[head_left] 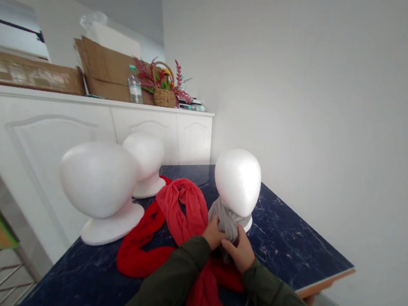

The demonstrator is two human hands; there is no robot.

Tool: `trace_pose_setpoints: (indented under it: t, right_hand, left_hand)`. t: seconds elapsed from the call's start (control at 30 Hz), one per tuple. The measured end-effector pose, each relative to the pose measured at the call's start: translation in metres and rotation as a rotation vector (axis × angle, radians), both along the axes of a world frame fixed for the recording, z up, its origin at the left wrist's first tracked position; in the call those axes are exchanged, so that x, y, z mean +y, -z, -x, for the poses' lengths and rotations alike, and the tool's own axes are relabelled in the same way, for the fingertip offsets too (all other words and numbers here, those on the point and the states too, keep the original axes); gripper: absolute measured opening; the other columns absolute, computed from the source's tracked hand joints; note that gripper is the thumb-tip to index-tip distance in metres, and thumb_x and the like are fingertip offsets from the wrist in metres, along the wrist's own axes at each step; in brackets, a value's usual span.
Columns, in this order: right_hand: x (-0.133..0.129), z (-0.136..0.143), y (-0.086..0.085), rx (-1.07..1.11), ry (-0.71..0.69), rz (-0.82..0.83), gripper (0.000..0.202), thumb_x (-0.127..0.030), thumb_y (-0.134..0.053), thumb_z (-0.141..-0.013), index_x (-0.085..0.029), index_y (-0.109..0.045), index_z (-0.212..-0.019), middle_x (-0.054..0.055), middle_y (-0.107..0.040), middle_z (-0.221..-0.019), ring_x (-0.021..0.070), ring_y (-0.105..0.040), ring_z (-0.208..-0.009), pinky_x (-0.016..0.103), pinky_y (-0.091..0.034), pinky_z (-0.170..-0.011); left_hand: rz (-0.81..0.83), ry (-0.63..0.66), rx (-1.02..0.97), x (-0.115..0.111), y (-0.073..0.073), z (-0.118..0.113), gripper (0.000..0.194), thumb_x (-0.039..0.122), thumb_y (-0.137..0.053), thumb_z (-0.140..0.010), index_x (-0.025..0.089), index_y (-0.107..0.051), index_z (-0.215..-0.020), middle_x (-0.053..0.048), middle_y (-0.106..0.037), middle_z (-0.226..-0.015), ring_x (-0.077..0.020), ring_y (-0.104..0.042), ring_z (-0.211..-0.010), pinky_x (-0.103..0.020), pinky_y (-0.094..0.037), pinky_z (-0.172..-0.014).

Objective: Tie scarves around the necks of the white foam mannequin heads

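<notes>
A grey scarf (228, 219) is wrapped around the neck of a white mannequin head (237, 180) on the right part of the dark blue table. My left hand (214, 233) grips the scarf's front from the left. From the right, my right hand (241, 249) closes on the same cloth, with its thumb near my left fingers. The loose grey end is mostly hidden behind my hands. A coral-red scarf (186, 210) lies just left of the mannequin head, over a bright red scarf (140, 259). A darker red cloth (207, 301) extends to the table's front edge between my forearms.
Two more white mannequin heads stand at the left, one nearer (98, 178) and one farther back (144, 156). Behind the table (297, 242), a white cabinet (59, 131) carries cardboard boxes, a bottle (135, 86) and a flower basket (164, 97). A wall borders the right side.
</notes>
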State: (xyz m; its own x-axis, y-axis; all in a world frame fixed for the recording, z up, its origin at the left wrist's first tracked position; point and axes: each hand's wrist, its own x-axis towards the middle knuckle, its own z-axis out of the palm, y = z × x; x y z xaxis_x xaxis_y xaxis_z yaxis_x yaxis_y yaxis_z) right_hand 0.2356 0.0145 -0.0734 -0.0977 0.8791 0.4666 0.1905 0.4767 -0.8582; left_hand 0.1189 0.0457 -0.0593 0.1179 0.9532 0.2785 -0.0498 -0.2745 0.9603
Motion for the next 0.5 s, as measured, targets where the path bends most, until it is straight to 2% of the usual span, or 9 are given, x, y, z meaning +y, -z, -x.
trace_pose_setpoints:
  t: [0.1, 0.17, 0.23, 0.37, 0.43, 0.5]
  right_hand:
    - [0.008, 0.001, -0.004, 0.075, 0.074, 0.158, 0.040, -0.039, -0.056, -0.066, -0.014, -0.048, -0.095, 0.006, -0.061, -0.083, 0.0211, -0.057, -0.075, 0.033, -0.046, -0.069]
    - [0.011, -0.001, -0.007, 0.049, 0.162, 0.147, 0.031, -0.037, -0.051, -0.068, -0.014, -0.051, -0.089, 0.006, -0.061, -0.079, 0.0193, -0.056, -0.068, 0.031, -0.046, -0.065]
    - [0.012, -0.004, -0.010, -0.063, 0.271, 0.068, 0.027, -0.031, -0.049, -0.067, -0.014, -0.054, -0.088, 0.006, -0.060, -0.081, 0.0188, -0.055, -0.068, 0.031, -0.044, -0.066]
    - [0.015, -0.019, -0.014, -0.211, 0.365, -0.026, 0.029, -0.024, -0.046, -0.063, -0.016, -0.055, -0.090, 0.003, -0.059, -0.074, 0.0175, -0.053, -0.064, 0.029, -0.042, -0.062]
    - [0.024, -0.031, -0.014, -0.216, 0.398, -0.031, 0.030, -0.023, -0.045, -0.063, -0.016, -0.054, -0.091, 0.002, -0.059, -0.073, 0.0166, -0.052, -0.060, 0.029, -0.042, -0.060]
    - [0.037, -0.046, -0.012, -0.199, 0.453, -0.019, 0.031, -0.021, -0.043, -0.062, -0.016, -0.053, -0.091, 0.003, -0.059, -0.075, 0.0172, -0.053, -0.063, 0.029, -0.043, -0.063]
  left_hand:
    - [-0.047, -0.093, 0.030, -0.005, -0.007, -0.003, 0.048, 0.011, -0.069, -0.047, 0.016, -0.053, -0.092, -0.006, -0.059, -0.088, -0.0224, -0.054, -0.085, -0.036, -0.042, -0.081]
    - [-0.039, -0.133, -0.007, -0.007, -0.009, -0.003, 0.042, 0.014, -0.070, -0.046, 0.016, -0.055, -0.084, -0.005, -0.059, -0.083, -0.0236, -0.053, -0.083, -0.037, -0.040, -0.082]
    - [-0.002, -0.154, -0.064, -0.006, -0.008, -0.001, 0.044, 0.017, -0.074, -0.041, 0.015, -0.056, -0.082, -0.005, -0.058, -0.081, -0.0252, -0.052, -0.085, -0.038, -0.038, -0.084]
    - [0.098, -0.125, -0.201, 0.000, -0.006, 0.004, 0.063, 0.020, -0.078, -0.033, 0.013, -0.055, -0.091, -0.006, -0.060, -0.085, -0.0257, -0.054, -0.088, -0.039, -0.039, -0.084]
    - [0.136, -0.073, -0.272, 0.004, -0.007, 0.010, 0.061, 0.027, -0.076, -0.040, 0.013, -0.054, -0.095, -0.006, -0.061, -0.084, -0.0239, -0.057, -0.082, -0.039, -0.043, -0.079]
    - [0.157, -0.034, -0.333, 0.010, -0.009, 0.019, 0.052, 0.037, -0.070, -0.050, 0.012, -0.056, -0.094, -0.007, -0.063, -0.081, -0.0232, -0.059, -0.079, -0.039, -0.045, -0.077]
